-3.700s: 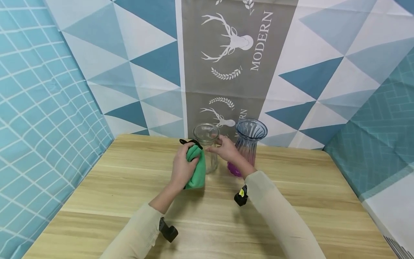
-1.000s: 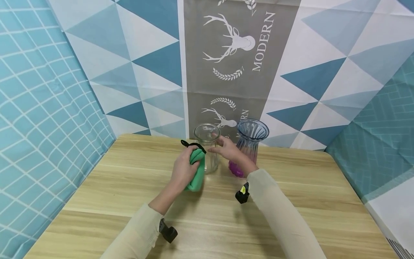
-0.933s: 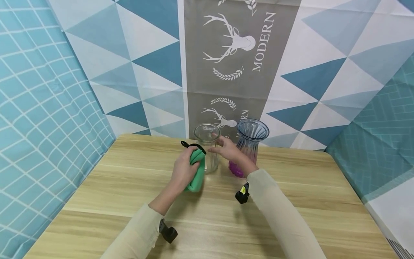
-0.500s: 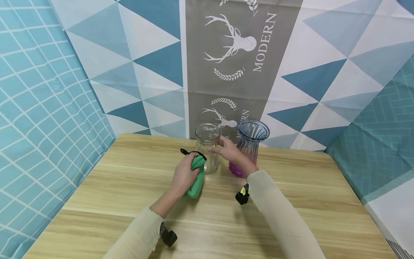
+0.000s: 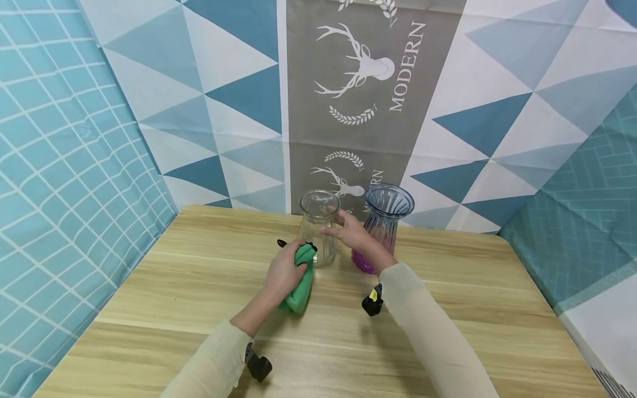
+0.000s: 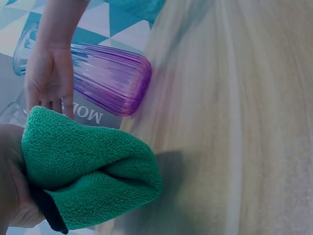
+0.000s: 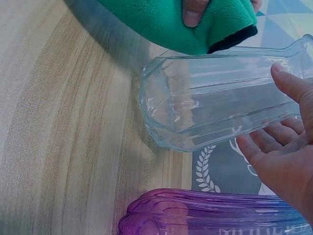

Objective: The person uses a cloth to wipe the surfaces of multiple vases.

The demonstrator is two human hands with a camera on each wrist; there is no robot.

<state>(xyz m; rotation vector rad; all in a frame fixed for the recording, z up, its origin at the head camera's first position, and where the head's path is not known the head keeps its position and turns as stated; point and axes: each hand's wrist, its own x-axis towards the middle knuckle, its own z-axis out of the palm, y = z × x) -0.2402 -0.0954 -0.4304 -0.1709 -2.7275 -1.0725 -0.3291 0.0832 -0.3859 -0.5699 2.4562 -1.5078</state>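
Observation:
A clear glass vase [image 5: 325,250] with a flared rim stands upright near the table's back edge. My right hand [image 5: 352,232] steadies it near the neck; in the right wrist view the thumb lies on one side of the glass and the fingers behind. With my left hand [image 5: 282,271] I grip a folded green cloth [image 5: 300,290] with black trim, low at the vase's left side. In the right wrist view the cloth [image 7: 166,22] lies against the clear vase [image 7: 220,103] close to its base. Fleecy folds of cloth [image 6: 93,156] fill the left wrist view's lower left.
Just right of the clear vase stands a ribbed glass vase [image 5: 382,221], blue above and purple at its base, partly behind the right forearm. The wooden table [image 5: 448,309] meets a patterned cloth backdrop [image 5: 348,138]. A tile-print cloth [image 5: 69,166] hangs at left.
My left hand has moved down the clear vase with the green cloth, from near its neck towards its base. The right hand and both vases stay about where they were.

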